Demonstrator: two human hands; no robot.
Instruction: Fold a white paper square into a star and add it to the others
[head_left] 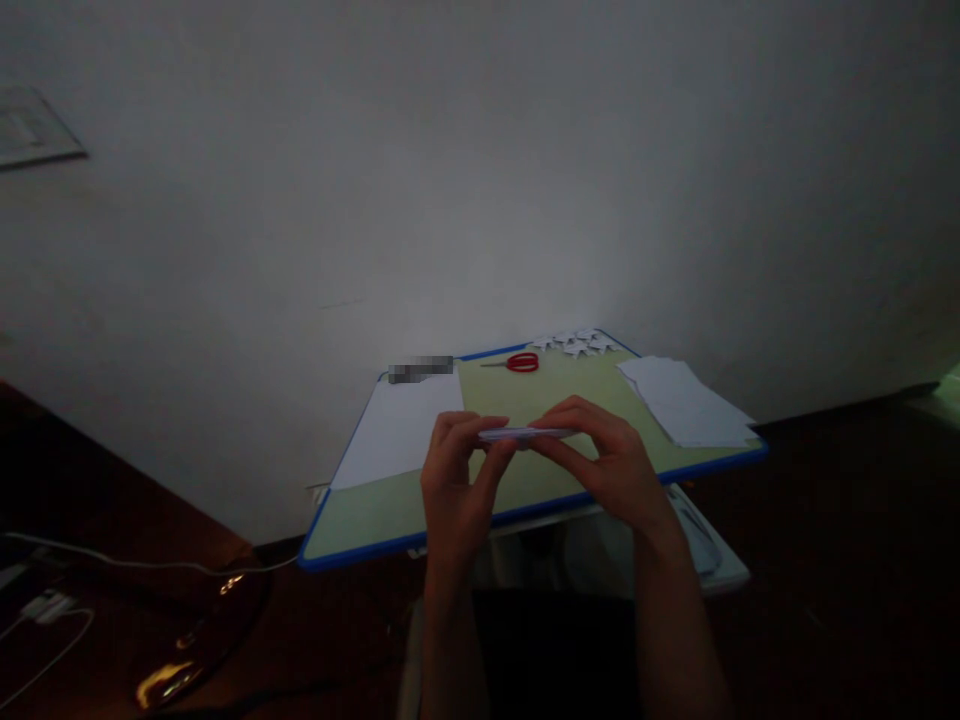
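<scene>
Between my two hands is a folded piece of white paper (525, 434), held level above the table and seen nearly edge-on. My left hand (461, 465) pinches its left end between thumb and fingers. At the other end, the thumb and fingers of my right hand (604, 455) close on the paper. Beyond my hands, a pair of scissors (523, 362) with red handles lies on the table, blades to the left. Several small folded white paper shapes with pointed ends (577, 343) are grouped at the back right corner.
The pale green table (375, 520) has a blue rim and stands against a grey wall (450, 180). A large white sheet (405, 425) lies at left, beside a blurred-out item. A stack of white paper (686, 400) lies at right. A white cable (165, 567) runs left of the table.
</scene>
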